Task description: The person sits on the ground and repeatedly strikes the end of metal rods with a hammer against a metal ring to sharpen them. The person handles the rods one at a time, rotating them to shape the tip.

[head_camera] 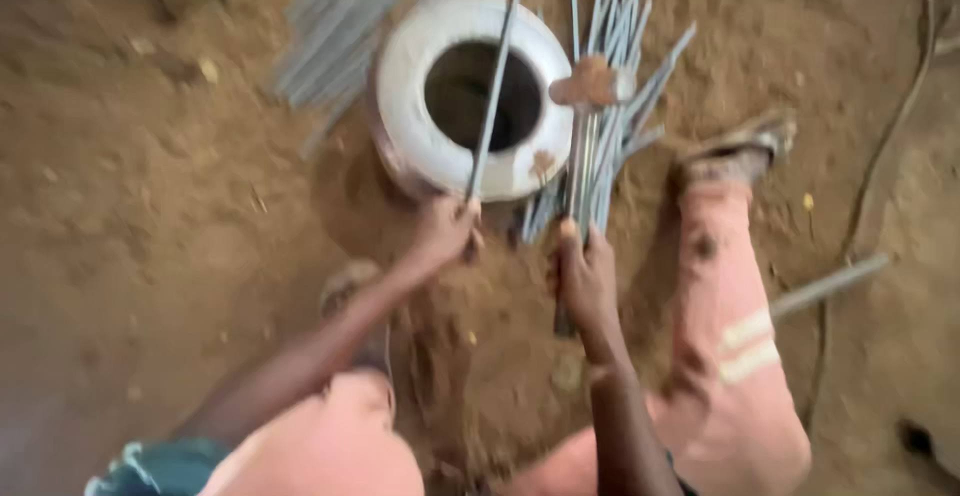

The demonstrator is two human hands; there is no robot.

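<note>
On bare brown earth, seen from above and somewhat blurred, a person crouches over a white round pot (420, 106) with a wide dark mouth, which stands on the dirt ground (150, 236) just ahead of the hands. Their left hand (442, 234) has its grip closed around the lower end of a single thin grey metal rod (494, 91), which slants up across the pot's rim and over its opening. Just to the right, the right hand (583, 278) has its grip wrapped around the near ends of a bundle of grey rods (605, 106) that fans out along the ground beside the pot, touching or nearly touching its right side. A flat brownish scrap (588, 83) sits on top of that bundle by the pot's rim; what it is cannot be told. Another heap of similar grey rods (335, 26) lies on the ground beyond the pot to the upper left. Pale pink trouser legs frame the hands, with a dusty sandalled foot (735, 154) planted right of the bundle. One more separate rod (830, 284) lies well apart at the right, near a thin cord (880, 146) that trails across the soil.
</note>
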